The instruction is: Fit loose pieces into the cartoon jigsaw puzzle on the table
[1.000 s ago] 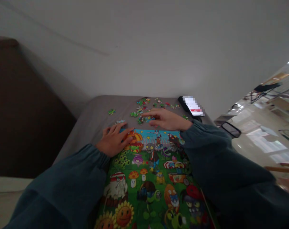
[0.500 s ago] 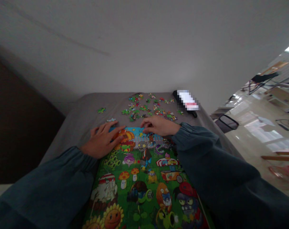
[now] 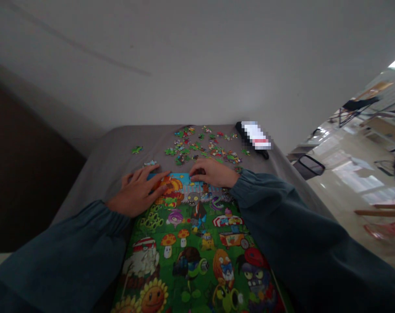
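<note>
A colourful cartoon jigsaw puzzle [image 3: 180, 221] lies in front of me, showing plants and zombies on green with a blue strip along its far edge. My left hand [image 3: 137, 191] rests on the far left corner, fingers spread and palm down. At the middle of the far edge, my right hand [image 3: 213, 171] is bent over the blue strip. Its thumb and forefinger are closed on a puzzle piece that the fingers mostly hide. Just beyond my left fingertips is a loose pale-blue piece [image 3: 150, 163].
Several loose puzzle pieces [image 3: 200, 145] are scattered over the grey cloth [image 3: 119, 143] beyond the puzzle. A green piece [image 3: 137, 150] lies apart at the left. A phone with a lit, blurred screen [image 3: 256, 135] lies at the back right. A pale wall [image 3: 190, 65] borders the far side.
My right hand has shifted slightly left along the puzzle's far edge, its fingers still closed. My left hand stays on the corner. The view has moved a little.
</note>
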`<state>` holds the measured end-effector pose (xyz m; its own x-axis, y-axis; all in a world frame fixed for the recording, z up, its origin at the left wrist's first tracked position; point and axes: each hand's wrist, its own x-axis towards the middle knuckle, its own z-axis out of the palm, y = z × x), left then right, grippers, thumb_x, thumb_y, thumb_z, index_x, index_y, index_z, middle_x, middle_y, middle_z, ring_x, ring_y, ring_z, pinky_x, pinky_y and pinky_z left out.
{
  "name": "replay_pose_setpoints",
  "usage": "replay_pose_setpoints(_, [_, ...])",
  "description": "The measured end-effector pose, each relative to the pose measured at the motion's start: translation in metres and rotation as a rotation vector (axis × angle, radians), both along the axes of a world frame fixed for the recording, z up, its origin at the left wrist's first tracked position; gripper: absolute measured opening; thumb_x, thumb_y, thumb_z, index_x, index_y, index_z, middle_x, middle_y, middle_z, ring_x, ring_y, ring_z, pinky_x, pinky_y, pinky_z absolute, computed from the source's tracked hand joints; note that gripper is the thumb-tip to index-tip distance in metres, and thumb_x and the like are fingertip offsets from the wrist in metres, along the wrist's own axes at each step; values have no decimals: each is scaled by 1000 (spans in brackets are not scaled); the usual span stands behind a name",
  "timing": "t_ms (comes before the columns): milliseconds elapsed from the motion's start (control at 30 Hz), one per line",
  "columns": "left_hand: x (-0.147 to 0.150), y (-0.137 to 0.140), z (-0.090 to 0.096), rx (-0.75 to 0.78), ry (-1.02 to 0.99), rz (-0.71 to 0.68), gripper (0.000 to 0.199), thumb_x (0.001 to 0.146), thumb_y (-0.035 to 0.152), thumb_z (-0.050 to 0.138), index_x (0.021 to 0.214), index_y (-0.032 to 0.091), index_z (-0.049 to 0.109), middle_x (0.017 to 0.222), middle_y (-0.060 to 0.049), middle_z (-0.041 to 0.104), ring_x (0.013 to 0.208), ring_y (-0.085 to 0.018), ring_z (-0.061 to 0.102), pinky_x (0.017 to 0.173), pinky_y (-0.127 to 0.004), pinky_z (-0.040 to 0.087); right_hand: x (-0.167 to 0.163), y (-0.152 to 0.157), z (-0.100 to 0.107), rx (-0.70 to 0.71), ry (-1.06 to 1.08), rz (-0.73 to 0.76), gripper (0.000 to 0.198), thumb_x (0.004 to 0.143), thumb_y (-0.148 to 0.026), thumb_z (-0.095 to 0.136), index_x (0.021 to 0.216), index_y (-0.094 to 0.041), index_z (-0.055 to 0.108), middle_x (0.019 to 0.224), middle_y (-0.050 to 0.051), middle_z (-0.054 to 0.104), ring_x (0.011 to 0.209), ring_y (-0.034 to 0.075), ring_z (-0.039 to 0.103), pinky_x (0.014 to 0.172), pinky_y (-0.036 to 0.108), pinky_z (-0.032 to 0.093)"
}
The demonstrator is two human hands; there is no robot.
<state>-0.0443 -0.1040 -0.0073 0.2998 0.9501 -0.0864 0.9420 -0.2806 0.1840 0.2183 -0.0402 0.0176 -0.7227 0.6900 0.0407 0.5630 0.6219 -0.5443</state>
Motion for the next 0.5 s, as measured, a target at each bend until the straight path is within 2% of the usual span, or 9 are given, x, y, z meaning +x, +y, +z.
replay_pose_setpoints(200, [0, -1, 0, 23, 1, -4, 57, 95, 63, 23, 145, 41, 43, 155, -3, 34, 140, -35, 31, 109, -57, 22, -4, 0, -5, -83, 53, -42, 6, 84, -18, 70, 86, -13, 67, 77, 0, 59, 68, 10, 51, 64, 22, 39])
replay_pose_setpoints(500, [1, 0, 0, 18, -9, 2, 57, 95, 62, 25, 143, 39, 46, 155, -4, 35, 141, -36, 30, 109, -57, 21, -5, 0, -6, -118, 56, -57, 9, 85, -20, 69, 85, -12, 64, 77, 0, 58, 68, 10, 49, 63, 23, 37])
